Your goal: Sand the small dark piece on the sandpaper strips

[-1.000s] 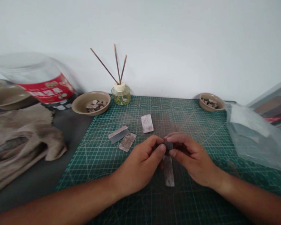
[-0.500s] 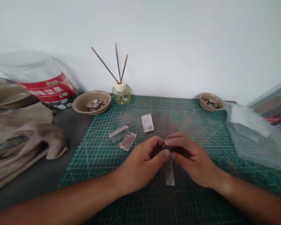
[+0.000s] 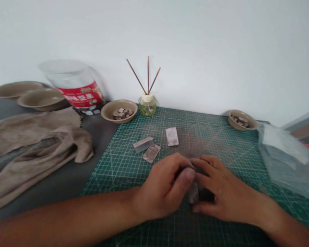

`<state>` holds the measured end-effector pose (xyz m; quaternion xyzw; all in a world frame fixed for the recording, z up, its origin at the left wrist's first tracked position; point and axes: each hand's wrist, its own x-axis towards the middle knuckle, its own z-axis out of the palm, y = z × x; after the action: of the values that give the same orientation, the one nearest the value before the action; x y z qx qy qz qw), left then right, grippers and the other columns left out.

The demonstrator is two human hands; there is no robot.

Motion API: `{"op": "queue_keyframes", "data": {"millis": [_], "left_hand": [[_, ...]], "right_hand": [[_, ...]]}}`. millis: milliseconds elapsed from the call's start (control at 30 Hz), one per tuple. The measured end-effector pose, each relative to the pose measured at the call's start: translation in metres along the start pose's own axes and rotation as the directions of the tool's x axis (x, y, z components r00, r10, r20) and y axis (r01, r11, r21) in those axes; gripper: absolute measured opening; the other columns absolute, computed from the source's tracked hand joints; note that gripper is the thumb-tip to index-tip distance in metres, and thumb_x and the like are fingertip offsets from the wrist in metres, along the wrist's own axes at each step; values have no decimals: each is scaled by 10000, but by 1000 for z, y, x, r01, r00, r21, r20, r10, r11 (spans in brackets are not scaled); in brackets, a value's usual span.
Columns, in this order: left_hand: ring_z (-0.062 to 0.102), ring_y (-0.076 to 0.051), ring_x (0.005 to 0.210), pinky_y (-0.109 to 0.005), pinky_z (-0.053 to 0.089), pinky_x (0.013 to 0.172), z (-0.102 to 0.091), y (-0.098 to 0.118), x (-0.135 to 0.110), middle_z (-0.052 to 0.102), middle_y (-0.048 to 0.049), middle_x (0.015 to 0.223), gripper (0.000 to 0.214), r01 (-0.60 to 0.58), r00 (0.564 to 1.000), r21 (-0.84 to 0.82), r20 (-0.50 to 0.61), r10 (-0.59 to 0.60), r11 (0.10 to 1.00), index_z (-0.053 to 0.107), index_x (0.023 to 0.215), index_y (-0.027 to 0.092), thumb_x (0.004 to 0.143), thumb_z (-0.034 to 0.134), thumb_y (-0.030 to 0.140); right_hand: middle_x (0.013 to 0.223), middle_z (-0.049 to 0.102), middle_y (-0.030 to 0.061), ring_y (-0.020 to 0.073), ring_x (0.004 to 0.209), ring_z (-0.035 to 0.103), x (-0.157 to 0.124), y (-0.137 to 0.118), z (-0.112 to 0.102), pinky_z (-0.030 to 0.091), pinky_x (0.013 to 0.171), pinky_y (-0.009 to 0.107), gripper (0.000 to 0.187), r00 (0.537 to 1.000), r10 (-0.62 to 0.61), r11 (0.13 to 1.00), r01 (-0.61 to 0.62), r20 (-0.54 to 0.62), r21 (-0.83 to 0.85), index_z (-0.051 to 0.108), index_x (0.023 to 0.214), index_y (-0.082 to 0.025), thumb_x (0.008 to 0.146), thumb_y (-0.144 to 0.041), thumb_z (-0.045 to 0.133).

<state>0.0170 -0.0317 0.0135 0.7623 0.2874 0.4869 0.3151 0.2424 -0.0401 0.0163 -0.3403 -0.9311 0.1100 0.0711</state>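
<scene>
My left hand (image 3: pixel 167 187) is closed, thumb pressed against a curled index finger, on a small dark stone piece (image 3: pixel 192 168) that is mostly hidden. Under and beyond the thumb lies a narrow grey strip (image 3: pixel 193 193) on the green cutting mat (image 3: pixel 110 175). My right hand (image 3: pixel 221 190) reaches around that strip, its thumb at the near end and its fingers by the left thumb. Farther back are a pale rectangular sheet (image 3: pixel 172 136), a folded grey sheet (image 3: pixel 143 144) and a brownish worn sheet (image 3: pixel 151 153), which look like sandpaper.
A bowl of small stones (image 3: pixel 105 113) stands at the back left, another bowl (image 3: pixel 230 120) at the back right. A reed diffuser (image 3: pixel 147 104), a red-labelled jar (image 3: pixel 78 94), stacked bowls (image 3: pixel 28 103), a brown cloth (image 3: pixel 41 137) and a plastic bag (image 3: pixel 285 161) surround the mat.
The view has swung left. My right hand has left the stone pinch and spread down along the grey strip, thumb at its near end. My left hand keeps the stone piece, over the strip.
</scene>
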Motion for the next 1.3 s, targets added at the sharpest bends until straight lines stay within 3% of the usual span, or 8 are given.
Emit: {"op": "queue_keyframes", "data": {"millis": [167, 367, 567, 667, 800, 967, 1167, 1300], "left_hand": [[592, -137, 646, -283, 438, 644, 5, 6, -8, 647, -30, 727, 207, -434, 885, -43, 166, 435, 900, 552, 940, 153, 1001, 430, 309], [523, -106, 536, -292, 395, 548, 14, 7, -11, 627, 8, 630, 252, -610, 782, -27, 145, 607, 792, 605, 822, 149, 972, 515, 331], [472, -102, 494, -304, 329, 490, 17, 6, -14, 617, 15, 614, 260, -657, 743, -14, 157, 651, 754, 617, 814, 142, 971, 510, 320], [540, -106, 536, -299, 352, 513, 13, 5, -14, 639, 12, 643, 259, -625, 768, -7, 178, 616, 781, 605, 853, 148, 982, 517, 356], [660, -142, 666, -282, 437, 628, 2, 9, -10, 708, -36, 756, 208, -449, 829, 49, 395, 396, 892, 635, 945, 169, 978, 548, 354], [697, -174, 789, -277, 493, 742, 2, 7, -7, 752, -61, 879, 264, -233, 907, 107, 382, 176, 967, 653, 1040, 184, 998, 512, 403], [696, -188, 931, -268, 509, 825, 4, 5, -5, 739, -66, 1033, 191, 10, 948, 18, 318, -15, 1000, 634, 1093, 188, 973, 547, 307], [679, -166, 820, -277, 506, 761, 5, 2, -4, 715, -53, 968, 186, 194, 952, -91, 258, -165, 977, 587, 1120, 191, 970, 527, 285]], "right_hand": [[1344, 596, 29, 247, 1205, 531, 4, -3, -8, 426, 1053, 470, 417, 994, -80, 995, 74, 80, 69, 593, 1269, -286, 870, -359, 694], [1433, 529, 74, 229, 1319, 487, 12, -5, -7, 410, 1124, 443, 569, 994, 4, 993, 9, -108, 115, 475, 1401, -264, 870, -258, 682], [1399, 541, 110, 231, 1317, 498, 81, -5, -11, 417, 1139, 427, 512, 954, 10, 981, 49, -300, 188, 513, 1357, -223, 900, -382, 681], [1487, 453, 138, 257, 1395, 417, 117, 4, -14, 366, 1176, 453, 605, 931, -14, 990, 63, -366, 123, 444, 1444, -204, 914, -400, 660], [1530, 420, 167, 287, 1435, 362, 131, 28, -12, 309, 1200, 496, 541, 953, 29, 998, -45, -301, -47, 443, 1473, -136, 999, -389, 512], [1472, 520, 151, 302, 1391, 440, 105, 49, -3, 341, 1166, 543, 493, 997, 47, 991, -53, -57, -119, 502, 1444, -156, 1017, -399, 469], [1476, 519, 129, 297, 1384, 440, 55, 35, -4, 350, 1152, 559, 519, 997, 45, 998, -48, -62, -49, 495, 1449, -194, 969, -379, 565], [1448, 540, 120, 276, 1368, 452, 32, 28, -9, 342, 1154, 553, 517, 999, -17, 998, 19, -38, 52, 513, 1423, -223, 922, -295, 621]]}}
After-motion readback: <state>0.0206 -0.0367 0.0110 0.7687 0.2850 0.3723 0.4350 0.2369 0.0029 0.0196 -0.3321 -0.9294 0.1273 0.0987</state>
